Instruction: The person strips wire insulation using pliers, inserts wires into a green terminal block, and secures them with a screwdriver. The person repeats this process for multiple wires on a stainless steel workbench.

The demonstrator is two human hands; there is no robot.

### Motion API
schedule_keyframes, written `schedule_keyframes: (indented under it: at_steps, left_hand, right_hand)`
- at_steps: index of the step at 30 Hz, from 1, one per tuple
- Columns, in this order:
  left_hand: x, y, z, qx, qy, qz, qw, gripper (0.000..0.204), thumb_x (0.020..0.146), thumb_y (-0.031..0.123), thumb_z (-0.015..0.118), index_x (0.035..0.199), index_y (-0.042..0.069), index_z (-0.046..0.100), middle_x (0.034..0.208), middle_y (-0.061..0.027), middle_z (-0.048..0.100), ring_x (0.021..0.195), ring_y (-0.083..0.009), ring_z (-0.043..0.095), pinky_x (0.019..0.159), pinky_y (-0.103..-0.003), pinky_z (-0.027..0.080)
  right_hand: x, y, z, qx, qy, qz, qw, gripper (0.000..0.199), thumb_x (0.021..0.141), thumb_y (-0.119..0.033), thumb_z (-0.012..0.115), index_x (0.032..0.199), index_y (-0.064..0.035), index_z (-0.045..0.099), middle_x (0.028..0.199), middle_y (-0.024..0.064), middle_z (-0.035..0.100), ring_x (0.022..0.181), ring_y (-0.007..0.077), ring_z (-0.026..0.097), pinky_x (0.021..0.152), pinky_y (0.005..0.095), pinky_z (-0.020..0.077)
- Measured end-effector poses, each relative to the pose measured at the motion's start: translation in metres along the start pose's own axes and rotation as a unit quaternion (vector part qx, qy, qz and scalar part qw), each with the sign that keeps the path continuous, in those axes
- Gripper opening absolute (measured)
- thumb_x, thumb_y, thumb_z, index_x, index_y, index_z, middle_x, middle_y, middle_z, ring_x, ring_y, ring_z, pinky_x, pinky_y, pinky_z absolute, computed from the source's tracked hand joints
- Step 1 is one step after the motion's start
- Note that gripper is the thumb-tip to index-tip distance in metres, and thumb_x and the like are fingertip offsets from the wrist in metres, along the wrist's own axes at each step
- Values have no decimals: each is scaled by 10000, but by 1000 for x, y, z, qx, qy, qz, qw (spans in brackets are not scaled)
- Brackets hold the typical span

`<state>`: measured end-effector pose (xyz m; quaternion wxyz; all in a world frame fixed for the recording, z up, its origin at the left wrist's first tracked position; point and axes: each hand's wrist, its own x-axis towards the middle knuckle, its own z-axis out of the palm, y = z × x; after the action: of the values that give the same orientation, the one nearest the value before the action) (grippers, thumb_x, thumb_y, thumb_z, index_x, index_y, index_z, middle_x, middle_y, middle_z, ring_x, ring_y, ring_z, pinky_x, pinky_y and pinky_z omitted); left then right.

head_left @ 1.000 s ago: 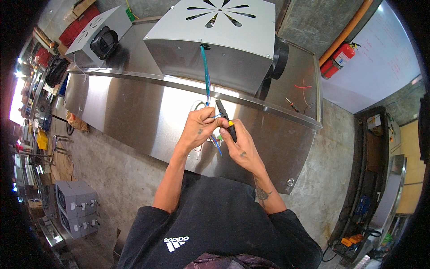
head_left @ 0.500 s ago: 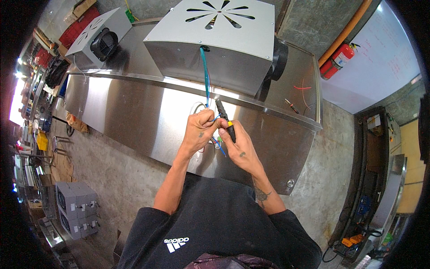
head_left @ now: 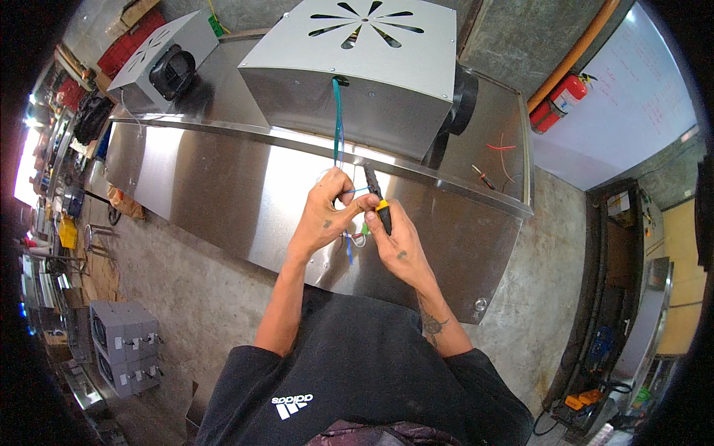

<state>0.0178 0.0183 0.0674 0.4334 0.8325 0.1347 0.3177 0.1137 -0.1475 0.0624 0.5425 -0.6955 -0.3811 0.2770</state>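
Note:
My left hand (head_left: 324,209) is closed on a bundle of thin wires (head_left: 338,126) that hangs from a hole in the front of a grey metal box (head_left: 335,100). My right hand (head_left: 401,241) grips pliers (head_left: 373,181) with a dark head and black-and-yellow handles. Between the left fingers and the pliers runs a short stretch of blue wire (head_left: 358,190). Below my hands dangle a blue wire end (head_left: 349,253), a white loop of wire (head_left: 360,240) and a small green piece (head_left: 365,229). Fingers hide exactly how the wires are held.
The box rests on a stainless steel bench (head_left: 461,230) with a raised ledge. A screwdriver-like tool (head_left: 485,178) and red wire (head_left: 502,146) lie right of it. A smaller vented box (head_left: 160,63) stands far left. A fire extinguisher (head_left: 559,102) is at the right wall.
My left hand has shifted slightly left, away from the pliers, and more blue wire shows between them. The loose blue end below has swung left. The wire bundle hangs straighter.

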Motion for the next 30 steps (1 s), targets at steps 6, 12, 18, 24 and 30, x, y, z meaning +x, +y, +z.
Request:
schedule_keyframes:
  at_steps: [6,12,18,24,30]
  left_hand:
    - [4,56,-15,266,181,99,941,343,964,163,816,1236,7,679,1199,-163,686,1145,-258,669,976,-376,550]
    - [-4,53,4,6,76,12,997,242,1033,61,697,1233,-39,603,1064,-195,719,1011,-268,747,893,-388,600]
    - [-5,53,3,3,-31,-66,997,236,1044,115,701,1183,-49,604,994,-175,707,877,-243,720,805,-383,585]
    - [-1,56,3,35,-10,-25,999,144,1049,100,692,1080,-38,670,926,-129,685,765,-174,655,682,-345,543]
    - [-3,45,6,48,15,19,999,142,1053,100,685,1094,-36,693,908,-106,681,684,-134,622,577,-298,499]
  right_hand:
    - [0,5,-3,-40,30,-26,998,475,1142,-432,525,1127,43,518,1055,227,547,981,373,597,917,483,477]
    - [-4,0,1,-27,43,-38,998,475,1132,-437,556,1170,36,552,987,202,607,916,313,619,846,435,495]
    - [-7,1,-4,-10,46,-46,998,468,1128,-440,566,1179,25,553,969,193,614,906,293,620,826,429,494]
    - [-8,-4,-12,-10,10,-6,1000,416,1130,-388,564,1147,26,536,1005,209,590,952,365,641,879,469,497]
    - [-8,-4,-12,0,-3,-19,1000,415,1131,-391,562,1148,23,537,1013,207,596,960,357,649,880,462,501]
